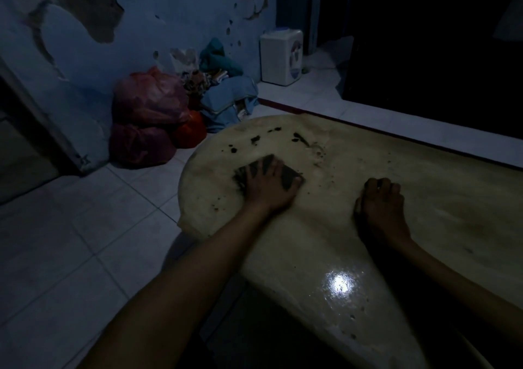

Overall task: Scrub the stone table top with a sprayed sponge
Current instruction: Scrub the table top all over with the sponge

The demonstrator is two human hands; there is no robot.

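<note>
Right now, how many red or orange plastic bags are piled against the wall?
3: a large pinkish-red bag on top, a darker red bag beneath it, and a smaller orange bag to their right. The cloth pile beside them may hide more.

Over by the peeling blue wall [70,29], red bags [150,97] stacked up, an orange bag [192,131] beside them, a heap of clothes [226,97] next along, and a white appliance [281,57] (dim back there) on the tiled floor [70,241].
</note>
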